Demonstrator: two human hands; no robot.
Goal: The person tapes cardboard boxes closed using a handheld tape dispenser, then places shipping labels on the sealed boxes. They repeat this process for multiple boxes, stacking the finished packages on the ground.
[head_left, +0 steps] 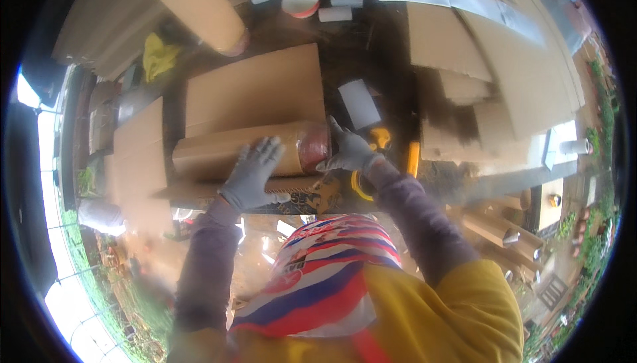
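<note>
Cardboard-wrapped roll (232, 150), head view: it lies left to right at the near side of the dark surface (385, 54), its reddish right end (314, 147) uncovered by cardboard. The left grip (252, 174), gray-gloved, is wide, fingers spread over the roll; the right grip (353, 150) is also wide, thumb and fingers parted beside the reddish end, apparently touching it. Covering appears partly done: cardboard curves over the roll, but a corrugated edge (288, 184) projects on the near side and a flat sheet (255, 91) lies just beyond, so closing seems still to be done. Any fastening cannot be made out. At far left, a similar cardboard cylinder (194, 6) appears fully wrapped.
</note>
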